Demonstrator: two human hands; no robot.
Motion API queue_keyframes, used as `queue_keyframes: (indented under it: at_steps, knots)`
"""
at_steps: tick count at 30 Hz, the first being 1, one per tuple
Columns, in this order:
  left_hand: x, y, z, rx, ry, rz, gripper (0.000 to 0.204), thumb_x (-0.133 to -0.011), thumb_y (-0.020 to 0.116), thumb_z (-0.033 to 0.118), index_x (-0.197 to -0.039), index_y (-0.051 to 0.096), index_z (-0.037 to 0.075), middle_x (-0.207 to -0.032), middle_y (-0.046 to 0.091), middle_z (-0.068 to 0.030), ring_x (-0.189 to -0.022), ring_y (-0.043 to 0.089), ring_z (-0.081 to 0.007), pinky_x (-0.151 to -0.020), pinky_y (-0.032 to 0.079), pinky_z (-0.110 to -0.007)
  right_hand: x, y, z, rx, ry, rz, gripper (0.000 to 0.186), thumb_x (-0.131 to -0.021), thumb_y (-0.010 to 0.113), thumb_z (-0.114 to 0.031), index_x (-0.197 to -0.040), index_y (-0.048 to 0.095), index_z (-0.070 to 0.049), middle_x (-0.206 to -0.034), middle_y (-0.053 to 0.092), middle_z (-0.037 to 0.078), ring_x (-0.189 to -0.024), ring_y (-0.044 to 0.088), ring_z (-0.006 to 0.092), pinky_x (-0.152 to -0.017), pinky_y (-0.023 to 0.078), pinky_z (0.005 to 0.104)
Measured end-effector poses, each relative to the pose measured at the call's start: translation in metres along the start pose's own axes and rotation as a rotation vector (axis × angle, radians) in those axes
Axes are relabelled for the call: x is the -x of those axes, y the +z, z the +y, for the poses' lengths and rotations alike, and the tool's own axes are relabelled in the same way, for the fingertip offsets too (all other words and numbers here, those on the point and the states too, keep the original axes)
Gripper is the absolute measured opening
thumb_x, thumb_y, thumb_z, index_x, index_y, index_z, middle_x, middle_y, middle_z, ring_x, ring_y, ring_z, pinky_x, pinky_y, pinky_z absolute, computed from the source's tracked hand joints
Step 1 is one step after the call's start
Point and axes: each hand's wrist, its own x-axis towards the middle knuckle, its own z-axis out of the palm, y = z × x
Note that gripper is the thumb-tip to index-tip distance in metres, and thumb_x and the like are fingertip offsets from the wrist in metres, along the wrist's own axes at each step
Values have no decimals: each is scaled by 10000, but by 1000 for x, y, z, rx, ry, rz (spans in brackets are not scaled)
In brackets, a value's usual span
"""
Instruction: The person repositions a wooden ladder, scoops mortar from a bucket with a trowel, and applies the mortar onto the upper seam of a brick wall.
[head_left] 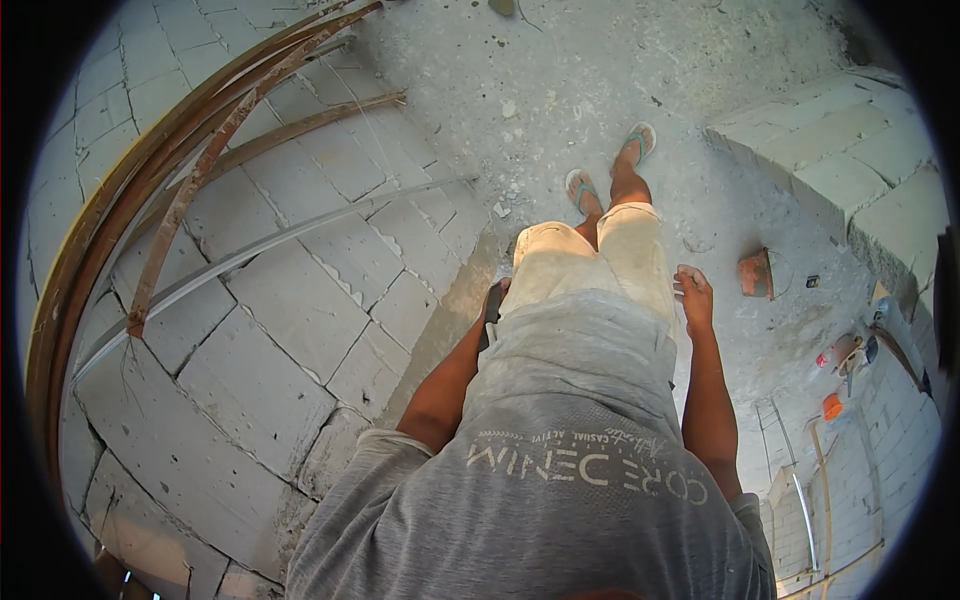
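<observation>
Rusty metal bars point(190, 190) lean against a grey block wall point(280, 330) at far left. Left hand point(493, 300) rests at the hip, closed around a dark flat object point(487, 325), probably rigid and light, best gripped by its edges. Right hand point(692, 292) hangs open and empty beside pale shorts point(590, 265). Farther right, a broken red brick point(755, 273) lies on the dusty floor point(560, 90).

Bright, even daylight, sharp centre, soft shadows (edges bend, corners black).

block wall point(260, 300) left, open floor point(560, 90) ahead
</observation>
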Motion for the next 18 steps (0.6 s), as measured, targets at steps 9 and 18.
queue_keyframes:
  at_steps: [9, 18]
  knots:
    - [-31, 143, 205, -286, -18, 348, 404, -976, 584, 349, -1089, 701, -20, -1045, 707, -109, -928, 663, -191, -795, 540, -358, -136, 5, -140, 115, 232, 65, 286, -987, 615, -300, -1147, 672, -71, -987, 679, 51, -844, 638, 161, -743, 514, 319]
    - [-80, 147, 348, 98, 106, 519, 426, -981, 583, 355, -1122, 689, -33, -1060, 708, -106, -931, 663, -193, -804, 534, -345, -265, 100, -430, 214, -72, 27, 305, -985, 621, -306, -1178, 687, -79, -883, 649, 16, -713, 554, 98, -706, 498, 263]
